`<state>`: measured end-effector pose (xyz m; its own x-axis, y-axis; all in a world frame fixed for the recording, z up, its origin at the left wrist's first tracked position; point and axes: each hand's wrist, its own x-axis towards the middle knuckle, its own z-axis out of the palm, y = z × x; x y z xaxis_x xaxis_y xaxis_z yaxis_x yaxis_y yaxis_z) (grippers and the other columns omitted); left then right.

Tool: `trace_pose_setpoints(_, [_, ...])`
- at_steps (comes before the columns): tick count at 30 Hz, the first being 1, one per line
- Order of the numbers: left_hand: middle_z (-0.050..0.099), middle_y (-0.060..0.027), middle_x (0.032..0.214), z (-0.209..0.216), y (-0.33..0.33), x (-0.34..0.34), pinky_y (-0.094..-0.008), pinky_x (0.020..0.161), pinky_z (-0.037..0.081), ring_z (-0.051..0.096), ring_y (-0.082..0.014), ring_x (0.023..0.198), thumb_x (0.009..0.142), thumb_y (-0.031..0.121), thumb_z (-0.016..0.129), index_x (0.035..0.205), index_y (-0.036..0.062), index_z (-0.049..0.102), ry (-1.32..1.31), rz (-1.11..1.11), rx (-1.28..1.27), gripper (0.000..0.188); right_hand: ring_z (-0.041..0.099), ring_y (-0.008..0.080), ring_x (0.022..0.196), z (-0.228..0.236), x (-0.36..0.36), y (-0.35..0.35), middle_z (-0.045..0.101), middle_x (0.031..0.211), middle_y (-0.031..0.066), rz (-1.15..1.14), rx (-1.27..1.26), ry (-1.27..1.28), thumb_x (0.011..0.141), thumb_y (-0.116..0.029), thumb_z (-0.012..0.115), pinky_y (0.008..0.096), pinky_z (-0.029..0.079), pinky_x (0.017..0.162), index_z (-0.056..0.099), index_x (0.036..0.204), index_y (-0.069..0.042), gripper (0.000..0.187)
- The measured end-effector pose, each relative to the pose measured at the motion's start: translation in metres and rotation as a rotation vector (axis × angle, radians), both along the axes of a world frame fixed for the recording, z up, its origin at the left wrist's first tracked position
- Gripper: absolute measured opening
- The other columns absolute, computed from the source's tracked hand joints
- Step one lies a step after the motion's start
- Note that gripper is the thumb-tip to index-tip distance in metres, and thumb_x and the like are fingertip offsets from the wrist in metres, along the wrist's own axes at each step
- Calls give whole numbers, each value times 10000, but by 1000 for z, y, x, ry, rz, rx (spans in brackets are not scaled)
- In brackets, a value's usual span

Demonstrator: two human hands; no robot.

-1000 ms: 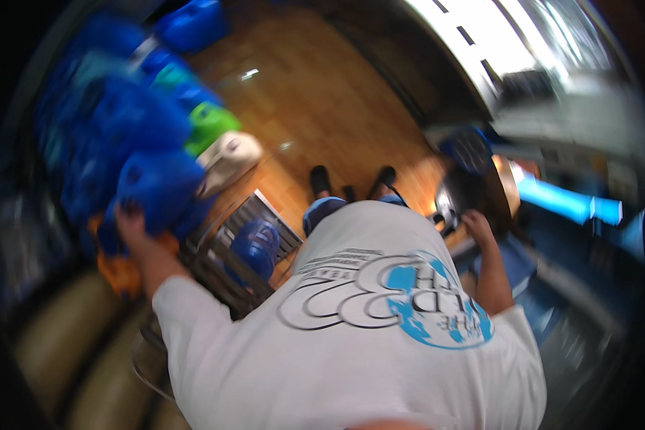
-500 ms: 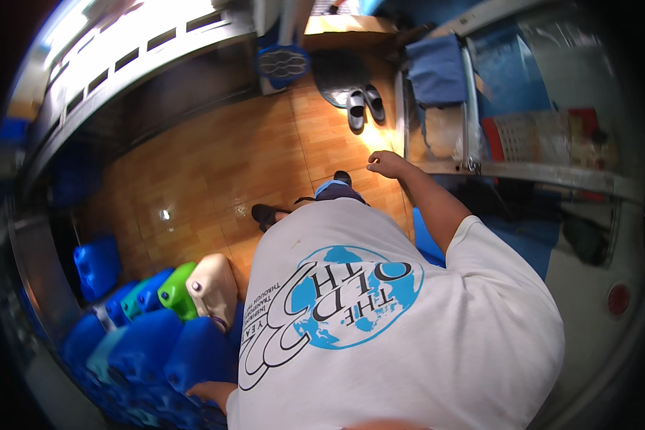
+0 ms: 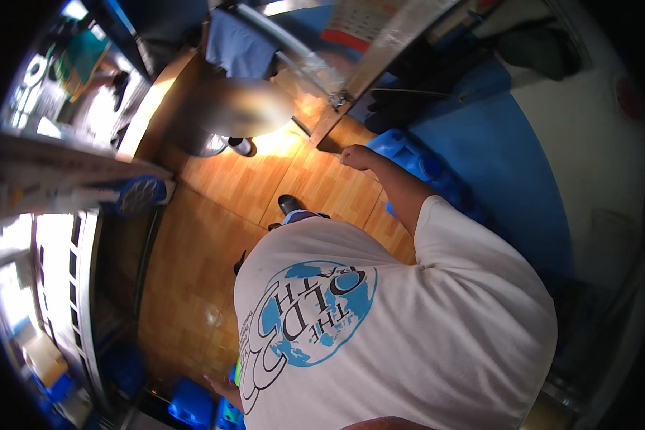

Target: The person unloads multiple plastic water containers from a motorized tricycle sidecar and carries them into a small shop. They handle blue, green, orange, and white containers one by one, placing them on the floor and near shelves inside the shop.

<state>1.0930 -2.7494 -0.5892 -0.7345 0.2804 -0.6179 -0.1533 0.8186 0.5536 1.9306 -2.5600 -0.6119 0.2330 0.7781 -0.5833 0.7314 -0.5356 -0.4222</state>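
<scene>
My right hand [image 3: 357,157] hangs ahead of me with its fingers curled in and nothing seen in them. Just beyond and to the right of it lies a blue plastic jerrycan [image 3: 401,152] on the floor, beside a blue panel [image 3: 509,158]. My left hand [image 3: 221,385] is low at my left side, half covered by my white T-shirt [image 3: 408,322]; its fingers look stretched out and hold nothing I can see. Below it, near the lower edge, stands another blue jerrycan [image 3: 191,401], with a blue-green one [image 3: 229,416] partly hidden by the shirt.
Wood-look tiles [image 3: 186,279] cover the floor. Ahead are a metal frame post [image 3: 337,97], a hanging blue cloth [image 3: 240,46], a slipper [image 3: 241,146] and a blurred round grey shape [image 3: 258,107]. A bright white slatted frame [image 3: 79,308] stands at the left.
My view and body have turned to the right. The row of coloured jerrycans has mostly dropped out of view, and my left hand is away from them. The jerrycan by my right hand has come into sight.
</scene>
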Motion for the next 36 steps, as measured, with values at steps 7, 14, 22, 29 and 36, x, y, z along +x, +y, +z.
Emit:
trace_pose_setpoints(7, [552,-15,901,-7,244,173,-339,682,424,480,-161,788,955,301,586,1174,19,557,-97,-802,191,359,637,209,733,7,126,-89,678,809,79,-803,99,131,875,-403,601,371,492,628,680,985,-106,326])
trace_pose_setpoints(14, [605,-140,1202,132,399,497,-341,957,445,590,-225,1082,868,112,651,1300,35,532,-134,-1628,888,455,618,189,916,32,183,-146,650,1071,43,-1310,330,362,878,-490,585,388,471,745,555,1239,-174,481])
trace_pose_setpoints(22, [561,-159,1267,354,358,771,-394,888,506,600,-310,1098,823,376,730,1277,86,550,290,-1880,1577,568,507,318,1180,43,325,-141,477,1367,137,-1602,604,603,959,-449,498,469,404,940,368,1425,-127,581])
trace_pose_setpoints(29, [624,-152,1078,372,345,879,-290,520,596,676,-213,766,761,165,784,1213,4,531,467,-1507,1497,543,449,349,1244,1,438,-146,379,1432,161,-1771,644,889,966,-427,464,515,373,973,296,1433,-86,601])
trace_pose_setpoints(36, [630,-110,1058,353,356,877,-232,464,555,662,-155,710,780,-21,702,1126,-11,567,-535,-1466,966,371,567,347,1102,-11,432,-137,594,1194,157,-1780,639,1082,986,-377,439,517,438,896,440,1254,-40,430])
